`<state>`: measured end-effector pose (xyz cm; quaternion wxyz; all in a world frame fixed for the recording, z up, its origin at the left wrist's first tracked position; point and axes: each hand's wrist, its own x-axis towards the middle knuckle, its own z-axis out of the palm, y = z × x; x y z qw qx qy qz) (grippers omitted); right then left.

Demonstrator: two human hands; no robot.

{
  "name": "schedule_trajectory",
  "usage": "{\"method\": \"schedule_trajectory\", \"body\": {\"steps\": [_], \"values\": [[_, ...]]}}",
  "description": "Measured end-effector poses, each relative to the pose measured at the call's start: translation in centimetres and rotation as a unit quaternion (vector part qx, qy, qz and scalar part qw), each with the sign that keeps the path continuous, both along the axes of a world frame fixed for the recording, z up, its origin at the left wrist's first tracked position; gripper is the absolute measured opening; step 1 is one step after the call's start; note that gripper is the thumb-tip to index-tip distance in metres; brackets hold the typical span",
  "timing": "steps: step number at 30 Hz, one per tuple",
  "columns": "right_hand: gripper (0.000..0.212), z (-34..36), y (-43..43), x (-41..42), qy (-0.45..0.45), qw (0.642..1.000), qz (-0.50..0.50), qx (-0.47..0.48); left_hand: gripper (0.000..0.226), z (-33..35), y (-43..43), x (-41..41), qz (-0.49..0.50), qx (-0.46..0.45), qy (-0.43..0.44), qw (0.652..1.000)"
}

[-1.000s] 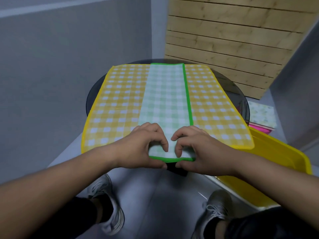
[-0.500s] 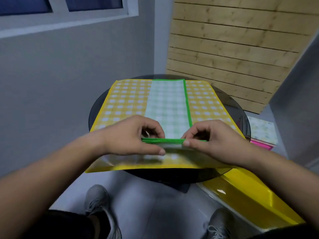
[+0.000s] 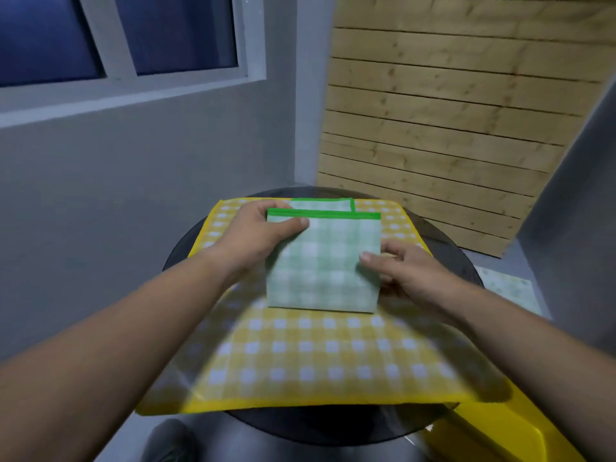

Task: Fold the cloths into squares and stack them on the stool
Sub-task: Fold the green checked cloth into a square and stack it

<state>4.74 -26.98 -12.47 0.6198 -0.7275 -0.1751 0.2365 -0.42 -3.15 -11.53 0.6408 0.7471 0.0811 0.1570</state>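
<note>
A green checked cloth (image 3: 320,261) with a bright green hem lies folded over on itself, its top layer nearly square and short of the far end beneath. It rests on a yellow checked cloth (image 3: 310,355) spread flat over a round dark glass table (image 3: 446,255). My left hand (image 3: 256,236) grips the folded cloth's far left corner, thumb on top by the hem. My right hand (image 3: 396,271) holds the cloth's right edge, thumb on top and fingers tucked under. No stool shows.
A yellow plastic bin (image 3: 500,435) stands on the floor at the table's near right. A pale patterned cloth (image 3: 510,288) lies on the floor to the right. Behind the table is a wooden slat panel (image 3: 450,128); a grey wall with a window is on the left.
Both hands lifted the green cloth's near end and carried it away from me, folding it over its far half. The right hand then slid back along the right edge.
</note>
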Motion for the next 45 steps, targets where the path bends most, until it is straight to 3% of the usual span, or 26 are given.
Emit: {"method": "schedule_trajectory", "body": {"steps": [2,5,7,8,10,12,15,18,22,26,35,45], "values": [[0.023,-1.6,-0.2,0.6,0.003,0.998,0.021,-0.056,0.018,-1.0,0.0,1.3,0.029,-0.039,0.016,0.999],[0.009,-3.1,-0.4,1.1,-0.047,0.987,0.012,-0.151,0.043,-2.4,-0.9,2.3,0.085,-0.086,0.07,0.99],[0.008,-3.7,-0.3,1.7,-0.049,0.985,-0.014,-0.165,0.065,-3.0,-1.3,2.6,0.097,-0.15,0.12,0.976],[0.01,-3.9,-0.1,1.9,-0.044,0.985,-0.024,-0.166,0.067,-3.3,-1.2,2.7,0.097,-0.137,0.145,0.975],[0.009,-4.0,0.3,2.0,-0.04,0.984,-0.041,-0.169,0.069,-3.8,-0.3,2.6,0.082,0.024,0.216,0.973],[0.025,-4.1,0.7,2.1,-0.029,0.985,-0.068,-0.156,0.078,-4.6,0.4,2.1,0.056,0.157,0.26,0.951],[0.04,-4.3,1.1,2.4,-0.016,0.986,-0.092,-0.135,0.068,-5.3,0.5,1.2,0.047,0.22,0.259,0.939],[0.034,-4.6,1.2,2.7,-0.043,0.983,-0.091,-0.155,0.049,-5.6,0.1,0.7,0.044,0.29,0.243,0.925],[0.021,-5.5,1.4,3.2,-0.121,0.967,-0.097,-0.203,0.046,-5.8,-0.1,0.4,0.041,0.34,0.237,0.909],[0.008,-6.0,1.6,3.5,-0.175,0.955,-0.09,-0.223,0.049,-5.8,0.1,0.6,0.046,0.349,0.24,0.905],[0.009,-6.0,2.1,4.0,-0.153,0.954,-0.1,-0.239,0.032,-6.2,0.2,1.0,0.043,0.349,0.248,0.903],[0.007,-4.6,-0.1,3.2,-0.166,0.949,-0.064,-0.261,0.053,-6.0,-0.5,-0.8,0.017,0.309,0.253,0.917]]}}
